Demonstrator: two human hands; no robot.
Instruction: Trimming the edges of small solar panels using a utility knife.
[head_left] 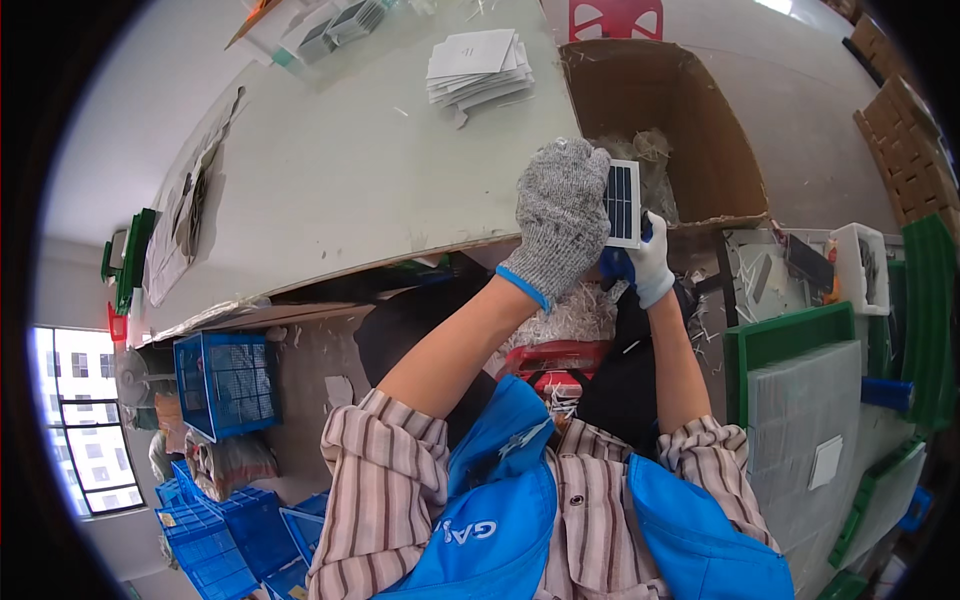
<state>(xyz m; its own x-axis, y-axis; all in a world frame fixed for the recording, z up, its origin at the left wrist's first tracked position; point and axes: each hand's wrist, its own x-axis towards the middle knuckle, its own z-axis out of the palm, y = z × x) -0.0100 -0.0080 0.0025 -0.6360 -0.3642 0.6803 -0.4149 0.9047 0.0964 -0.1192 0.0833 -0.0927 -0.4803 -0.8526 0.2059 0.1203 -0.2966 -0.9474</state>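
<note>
A small solar panel [623, 204] with dark cells and a white border is held up between my hands, just past the table's edge. My left hand [565, 205], in a grey knit glove with a blue cuff, is closed at the panel's left edge; its fingertips are hidden behind the glove's back. My right hand [650, 262], in a white glove with blue on the fingers, grips the panel's lower right corner. Farther off on the table lies an uneven stack of flat white pieces [480, 70].
A cardboard box [715, 150] with clear plastic scraps inside stands beyond the panel. The pale table [340, 170] spreads to the left. White shavings [575, 318] heap below my hands. At right are green crates [790, 340]; blue crates [228, 385] stand at left.
</note>
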